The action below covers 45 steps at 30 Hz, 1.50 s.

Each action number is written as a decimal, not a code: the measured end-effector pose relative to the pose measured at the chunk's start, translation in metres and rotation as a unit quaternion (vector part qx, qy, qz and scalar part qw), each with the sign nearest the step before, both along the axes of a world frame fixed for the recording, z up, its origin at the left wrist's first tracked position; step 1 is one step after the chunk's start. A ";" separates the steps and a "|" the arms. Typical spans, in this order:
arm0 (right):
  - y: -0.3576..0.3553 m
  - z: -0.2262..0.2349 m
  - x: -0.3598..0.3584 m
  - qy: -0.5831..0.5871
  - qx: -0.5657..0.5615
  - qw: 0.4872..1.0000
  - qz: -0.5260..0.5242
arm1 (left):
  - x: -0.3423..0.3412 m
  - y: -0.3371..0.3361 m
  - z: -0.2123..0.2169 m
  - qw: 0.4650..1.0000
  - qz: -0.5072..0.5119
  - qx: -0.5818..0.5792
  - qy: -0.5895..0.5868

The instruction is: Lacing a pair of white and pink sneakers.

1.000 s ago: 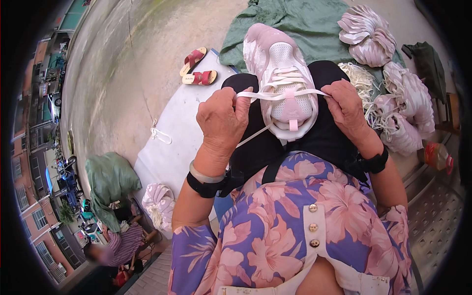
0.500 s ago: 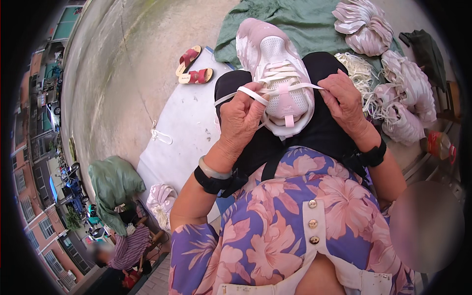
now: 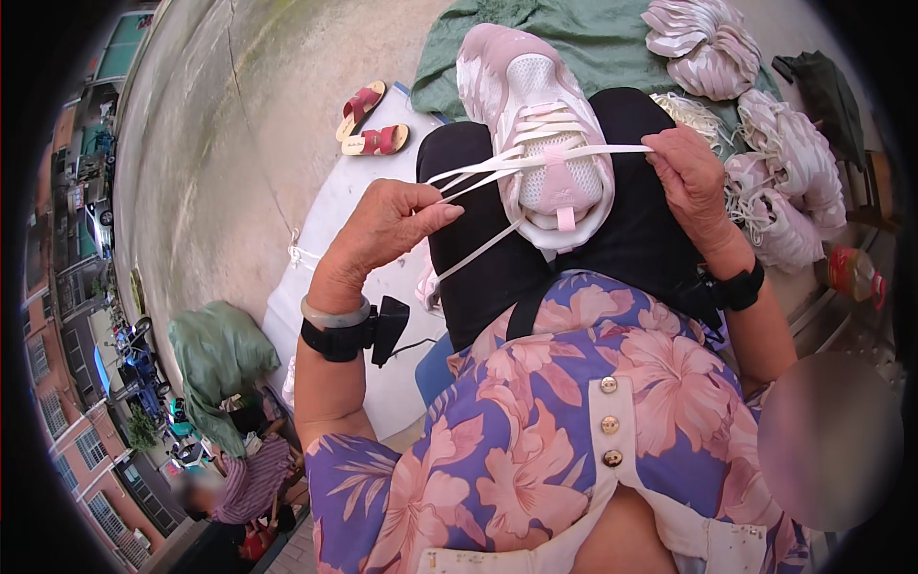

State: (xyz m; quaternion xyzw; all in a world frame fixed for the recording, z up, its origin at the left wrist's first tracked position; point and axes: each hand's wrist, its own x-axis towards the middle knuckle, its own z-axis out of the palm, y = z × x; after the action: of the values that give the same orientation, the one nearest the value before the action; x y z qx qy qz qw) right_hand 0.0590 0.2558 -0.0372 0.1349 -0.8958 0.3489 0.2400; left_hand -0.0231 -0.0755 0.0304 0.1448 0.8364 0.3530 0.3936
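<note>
A pink and white sneaker [image 3: 528, 77] rests between my knees, its toe pointing away and its heel tab toward me. White shoelace [image 3: 602, 150] crosses its upper part, stretched between my two hands. My left hand [image 3: 390, 225] is left of the shoe above my thigh, pinching looped lace between thumb and fingers. To the right of the shoe, my right hand [image 3: 687, 172] grips the other lace end in its fingertips. Another length of lace slants from the shoe's collar down over my left thigh. Black bands circle both my wrists.
Bunched pink and white shoe pieces [image 3: 789, 158] lie at the right beside loose white laces [image 3: 690, 117]. Green cloth [image 3: 449, 48] spreads beyond the sneaker. Red sandals [image 3: 375, 140] stand on a white sheet [image 3: 382, 373] at left. Another person [image 3: 253, 483] sits at lower left.
My left hand has moved left and away from the shoe, drawing the lace out into long strands. My right hand has shifted slightly right, still holding its end.
</note>
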 end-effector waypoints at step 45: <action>-0.032 0.013 -0.004 0.007 0.054 0.998 0.036 | 0.026 0.077 -0.032 0.935 -0.006 0.102 0.339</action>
State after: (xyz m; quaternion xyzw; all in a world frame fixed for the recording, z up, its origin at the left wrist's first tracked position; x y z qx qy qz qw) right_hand 0.0554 0.2238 -0.0241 0.1819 -0.9061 0.3076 0.2265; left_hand 0.0032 0.0018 -0.0015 0.3003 0.8787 0.3641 0.0721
